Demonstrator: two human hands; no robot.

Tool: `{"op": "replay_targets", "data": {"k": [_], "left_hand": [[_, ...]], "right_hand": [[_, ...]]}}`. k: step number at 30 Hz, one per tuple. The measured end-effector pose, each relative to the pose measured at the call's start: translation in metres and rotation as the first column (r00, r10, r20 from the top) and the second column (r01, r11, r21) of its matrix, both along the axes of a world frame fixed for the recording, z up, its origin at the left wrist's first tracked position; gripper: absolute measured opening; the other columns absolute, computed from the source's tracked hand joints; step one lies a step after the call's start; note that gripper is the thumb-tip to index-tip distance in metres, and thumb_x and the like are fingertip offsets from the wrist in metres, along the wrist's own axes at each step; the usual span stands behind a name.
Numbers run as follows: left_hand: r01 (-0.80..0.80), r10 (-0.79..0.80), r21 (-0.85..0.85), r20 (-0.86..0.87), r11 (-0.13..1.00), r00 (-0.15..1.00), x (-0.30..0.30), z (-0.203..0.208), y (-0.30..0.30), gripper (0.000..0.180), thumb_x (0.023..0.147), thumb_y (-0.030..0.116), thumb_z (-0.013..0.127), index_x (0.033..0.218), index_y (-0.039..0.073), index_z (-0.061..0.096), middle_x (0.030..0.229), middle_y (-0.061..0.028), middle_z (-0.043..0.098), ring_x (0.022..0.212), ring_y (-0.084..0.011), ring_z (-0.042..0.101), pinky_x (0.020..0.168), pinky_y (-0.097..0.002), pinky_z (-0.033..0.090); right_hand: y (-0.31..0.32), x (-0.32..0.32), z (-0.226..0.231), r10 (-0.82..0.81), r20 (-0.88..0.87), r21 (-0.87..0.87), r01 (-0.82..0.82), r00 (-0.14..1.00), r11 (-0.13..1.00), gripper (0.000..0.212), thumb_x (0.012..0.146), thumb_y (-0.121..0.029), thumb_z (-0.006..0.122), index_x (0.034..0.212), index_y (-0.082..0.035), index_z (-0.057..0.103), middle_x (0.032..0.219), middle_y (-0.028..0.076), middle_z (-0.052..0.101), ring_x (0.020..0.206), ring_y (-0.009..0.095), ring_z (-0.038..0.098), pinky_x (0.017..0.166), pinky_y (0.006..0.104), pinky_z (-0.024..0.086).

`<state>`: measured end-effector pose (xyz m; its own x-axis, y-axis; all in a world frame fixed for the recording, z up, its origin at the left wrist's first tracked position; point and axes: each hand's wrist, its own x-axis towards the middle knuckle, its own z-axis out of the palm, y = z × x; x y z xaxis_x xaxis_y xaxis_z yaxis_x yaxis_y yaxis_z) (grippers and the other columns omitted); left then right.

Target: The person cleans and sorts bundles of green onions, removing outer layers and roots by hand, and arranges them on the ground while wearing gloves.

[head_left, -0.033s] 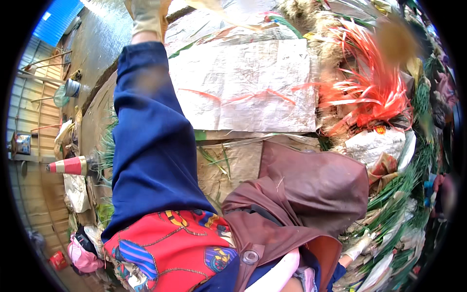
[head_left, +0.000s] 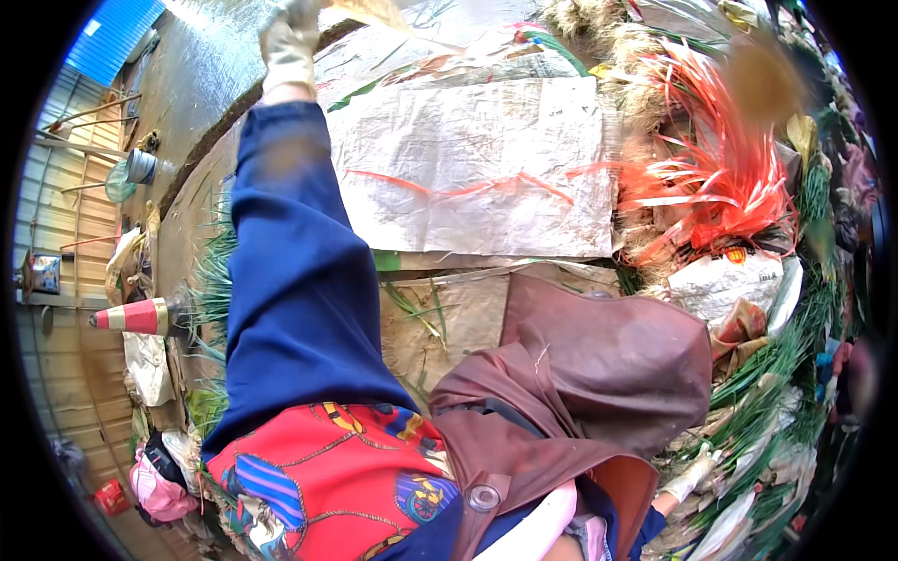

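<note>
My left arm, in a dark blue sleeve, stretches forward to the far edge. At its end my left hand, in a pale glove, is cut off by the frame and blurred, so its fingers are unclear. Beside it is a blurred tan strip; whether I touch it cannot be told. My right hand, in a whitish glove, is low at the right beside green onions. Its fingers are too small and partly hidden to read. A brown apron and red patterned cloth cover my front.
A flat white woven sack lies ahead, crossed by a thin red strip. Right of it is a bundle of red plastic strips over roots. A red-and-white traffic cone, a bucket and a pink bag are at the left.
My left hand and sleeve have shifted slightly right and nearer. The right hand stays at about the same place.
</note>
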<state>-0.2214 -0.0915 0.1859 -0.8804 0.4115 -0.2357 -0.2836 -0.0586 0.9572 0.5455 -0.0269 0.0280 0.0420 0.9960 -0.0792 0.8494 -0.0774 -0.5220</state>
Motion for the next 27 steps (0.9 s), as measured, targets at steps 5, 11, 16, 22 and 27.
{"op": "replay_targets", "data": {"k": [5, 11, 16, 22, 27], "left_hand": [[0.121, -0.105, -0.142, 0.115, 0.983, 0.988, -0.007, -0.076, 0.057, 0.032, 0.082, 0.019, 0.051, 0.112, 0.013, 0.060, 0.113, -0.0078, 0.059, 0.103, -0.0206, 0.056, 0.086, -0.0326, 0.044], [0.619, -0.662, -0.260, -0.131, 0.741, 0.738, 0.018, -0.142, 0.130, 0.041, 0.085, 0.022, 0.047, 0.124, 0.009, 0.044, 0.125, -0.0109, 0.048, 0.114, -0.0216, 0.045, 0.095, -0.0331, 0.037], [0.328, -0.375, 0.186, 0.541, 0.926, 0.753, 0.135, -0.166, 0.203, 0.055, 0.093, 0.028, 0.036, 0.139, 0.003, 0.020, 0.143, -0.0143, 0.027, 0.132, -0.0246, 0.026, 0.109, -0.0376, 0.024], [0.888, -0.996, 0.452, -0.077, -0.082, -0.053, 0.372, -0.126, 0.254, 0.058, 0.094, 0.033, 0.032, 0.139, -0.002, 0.018, 0.144, -0.0228, 0.015, 0.136, -0.0296, 0.014, 0.113, -0.0352, 0.012], [0.921, -0.974, 0.318, -0.114, -0.224, -0.198, 0.554, -0.027, 0.226, 0.061, 0.091, 0.040, 0.043, 0.135, -0.002, 0.032, 0.136, -0.0214, 0.036, 0.125, -0.0305, 0.038, 0.105, -0.0396, 0.028]], "right_hand": [[-0.002, 0.010, 0.010, -0.109, 0.058, 0.025, 0.108, 0.992, 0.994, 0.072, 0.078, -0.043, 0.062, 0.132, -0.002, 0.037, 0.135, 0.022, 0.037, 0.125, 0.034, 0.036, 0.101, 0.0392, 0.033], [-0.051, 0.145, 0.045, -0.492, 0.322, 0.144, 0.472, 0.808, 0.870, 0.073, 0.078, -0.042, 0.062, 0.132, -0.001, 0.036, 0.135, 0.023, 0.037, 0.124, 0.034, 0.037, 0.100, 0.0398, 0.033], [-0.102, 0.195, 0.100, -0.720, 0.284, 0.040, 0.742, 0.633, 0.669, 0.080, 0.072, -0.044, 0.068, 0.135, -0.008, 0.033, 0.131, 0.023, 0.040, 0.118, 0.037, 0.042, 0.097, 0.0422, 0.037], [-0.189, 0.277, -0.001, -0.874, -0.079, 0.120, 0.875, 0.479, 0.469, 0.066, 0.077, -0.018, 0.069, 0.132, -0.004, 0.036, 0.129, 0.013, 0.045, 0.106, 0.024, 0.050, 0.085, 0.0308, 0.046], [-0.165, 0.207, 0.069, -0.874, 0.175, 0.071, 0.879, 0.454, 0.471, 0.063, 0.074, -0.020, 0.071, 0.128, -0.005, 0.043, 0.112, 0.017, 0.057, 0.097, 0.030, 0.057, 0.083, 0.0340, 0.047]]}}
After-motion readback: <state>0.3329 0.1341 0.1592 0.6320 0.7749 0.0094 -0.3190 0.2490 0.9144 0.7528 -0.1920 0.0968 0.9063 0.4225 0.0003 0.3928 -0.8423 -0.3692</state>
